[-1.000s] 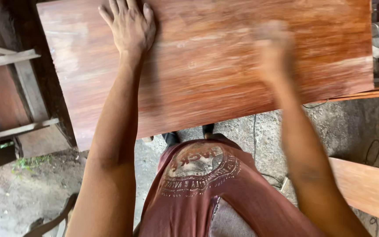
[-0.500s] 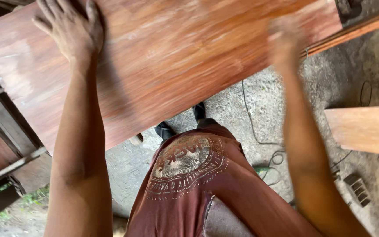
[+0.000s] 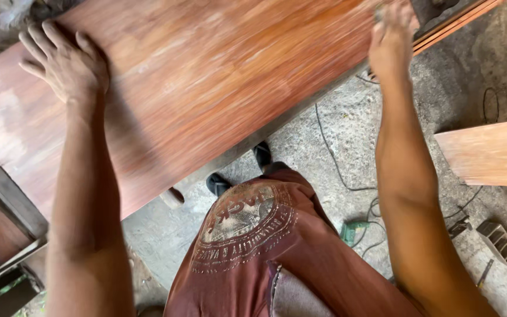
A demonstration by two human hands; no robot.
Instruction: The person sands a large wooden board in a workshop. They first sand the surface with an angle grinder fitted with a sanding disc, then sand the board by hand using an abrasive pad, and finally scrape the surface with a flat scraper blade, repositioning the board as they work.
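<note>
A wide reddish-brown wooden board [image 3: 206, 88] with pale dusty streaks lies slanted across the upper part of the view. My left hand [image 3: 66, 58] rests flat on its left part, fingers spread, holding nothing. My right hand [image 3: 391, 38] is blurred with motion and presses down near the board's right end. Its fingers are curled over a small grey sheet [image 3: 378, 10] that peeks out at the fingertips. My dark red shirt [image 3: 253, 246] fills the lower middle.
A second, paler plank [image 3: 491, 152] juts in from the right. On the concrete floor lie black cables [image 3: 338, 170], a green power tool [image 3: 353, 232] and a small grey slotted box [image 3: 500, 242]. Dark wooden frames [image 3: 7, 211] stand at the left.
My right hand has slid along the board toward its right end, staying blurred. My left hand keeps its flat hold. The view has tilted, so the board now slants.
</note>
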